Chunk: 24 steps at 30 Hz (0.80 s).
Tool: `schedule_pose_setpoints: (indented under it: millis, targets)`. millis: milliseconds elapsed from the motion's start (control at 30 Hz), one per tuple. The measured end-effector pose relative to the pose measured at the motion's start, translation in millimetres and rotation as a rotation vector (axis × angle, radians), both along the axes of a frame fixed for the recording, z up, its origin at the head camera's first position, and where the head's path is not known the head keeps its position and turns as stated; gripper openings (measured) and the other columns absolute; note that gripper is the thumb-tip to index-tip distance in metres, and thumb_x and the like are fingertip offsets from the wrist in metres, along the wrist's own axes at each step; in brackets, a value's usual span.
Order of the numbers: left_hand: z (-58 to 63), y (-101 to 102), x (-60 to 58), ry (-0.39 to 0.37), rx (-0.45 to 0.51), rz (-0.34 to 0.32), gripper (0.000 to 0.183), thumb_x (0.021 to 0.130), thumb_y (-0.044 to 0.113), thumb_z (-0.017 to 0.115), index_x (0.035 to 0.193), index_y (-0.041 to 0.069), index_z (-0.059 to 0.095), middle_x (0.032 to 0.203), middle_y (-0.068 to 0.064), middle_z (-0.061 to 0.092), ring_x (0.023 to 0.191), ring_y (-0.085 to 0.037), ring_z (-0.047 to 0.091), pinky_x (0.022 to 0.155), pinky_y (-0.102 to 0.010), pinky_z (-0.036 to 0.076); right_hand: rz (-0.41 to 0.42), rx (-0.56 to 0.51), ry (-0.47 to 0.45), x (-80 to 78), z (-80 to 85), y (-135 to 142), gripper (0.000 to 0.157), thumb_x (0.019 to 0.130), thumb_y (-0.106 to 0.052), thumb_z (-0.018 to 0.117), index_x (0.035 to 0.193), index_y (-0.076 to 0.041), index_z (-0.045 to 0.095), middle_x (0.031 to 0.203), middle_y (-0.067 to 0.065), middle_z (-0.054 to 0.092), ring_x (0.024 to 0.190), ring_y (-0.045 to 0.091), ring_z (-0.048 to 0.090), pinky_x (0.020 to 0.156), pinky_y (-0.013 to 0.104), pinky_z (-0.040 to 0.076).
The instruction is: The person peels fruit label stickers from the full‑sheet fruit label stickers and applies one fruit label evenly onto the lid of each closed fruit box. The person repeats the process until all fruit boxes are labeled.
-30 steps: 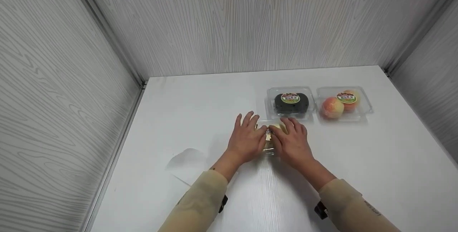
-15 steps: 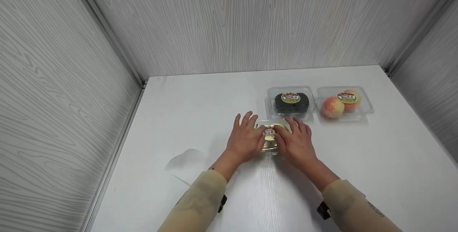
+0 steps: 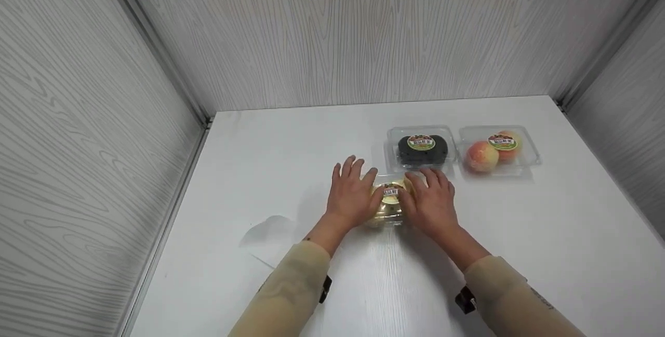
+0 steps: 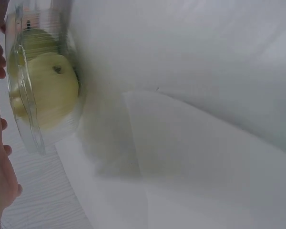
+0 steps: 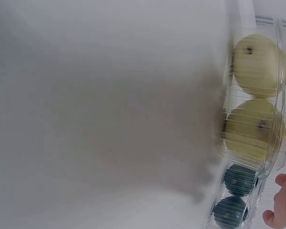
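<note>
A clear plastic fruit box (image 3: 392,218) stands on the white table between the two hands. Inside sit round pale yellow fruits (image 5: 258,69), their kind uncertain. On its lid lies an oval sticker label (image 3: 390,193). My left hand (image 3: 347,197) touches the box's left side, thumb by the label's left edge, the other fingers spread and pointing away. From the right, my right hand (image 3: 430,204) rests on the lid, thumb at the label's right edge and fingers lightly bent over the far part. The left wrist view shows fruit (image 4: 55,88) through the box wall.
Behind the box stands a labelled clear box of dark fruit (image 3: 423,155). To its right is another with red-yellow peaches (image 3: 482,157). A white sheet (image 3: 270,236) lies near the left forearm. Grey wood-grain panels (image 3: 332,36) enclose the table.
The left thumb and hand have shifted slightly left, off the label's middle. The right thumb has moved right, so more of the label shows. The boxes stay in place.
</note>
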<state>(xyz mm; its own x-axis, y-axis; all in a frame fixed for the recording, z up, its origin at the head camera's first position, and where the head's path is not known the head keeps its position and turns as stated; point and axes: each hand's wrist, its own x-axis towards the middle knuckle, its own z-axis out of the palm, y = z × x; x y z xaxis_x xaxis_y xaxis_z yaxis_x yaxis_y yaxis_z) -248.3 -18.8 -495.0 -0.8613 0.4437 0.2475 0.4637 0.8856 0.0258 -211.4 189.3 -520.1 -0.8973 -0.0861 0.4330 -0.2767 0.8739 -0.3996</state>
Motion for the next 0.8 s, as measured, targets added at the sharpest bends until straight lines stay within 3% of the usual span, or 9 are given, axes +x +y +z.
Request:
schedule_pose_setpoints:
  millis: [167, 400, 800]
  targets:
    - [0.6, -1.6, -4.5, -0.097, -0.034, 0.062, 0.064, 0.107, 0.061, 0.04, 0.153, 0.02, 0.057, 0.16, -0.016, 0.046, 0.156, -0.037, 0.028, 0.123, -0.06, 0.028, -0.024, 0.007, -0.075, -4.1, 2.0, 0.5, 0.054, 0.102, -0.04, 0.067, 0.141, -0.002, 0.063, 0.148, 0.029, 0.051, 0.142, 0.051, 0.038, 0.109, 0.07, 0.033]
    - [-1.8, -0.7, -4.1, -0.168, -0.051, 0.055, 0.074, 0.103, 0.068, 0.04, 0.157, 0.02, 0.053, 0.163, -0.017, 0.041, 0.158, -0.037, 0.025, 0.124, -0.061, 0.025, -0.005, 0.031, -0.14, -4.4, 1.5, 3.4, 0.072, 0.097, -0.051, 0.07, 0.15, -0.004, 0.057, 0.154, 0.03, 0.044, 0.148, 0.052, 0.031, 0.112, 0.072, 0.029]
    - [-7.1, -6.8, -2.6, -0.176, -0.054, 0.035, 0.08, 0.099, 0.073, 0.044, 0.157, 0.019, 0.052, 0.163, -0.017, 0.042, 0.157, -0.038, 0.025, 0.123, -0.062, 0.025, 0.011, 0.038, -0.122, -2.7, -2.1, 7.0, 0.076, 0.095, -0.055, 0.07, 0.151, -0.004, 0.055, 0.155, 0.03, 0.043, 0.15, 0.049, 0.029, 0.112, 0.072, 0.029]
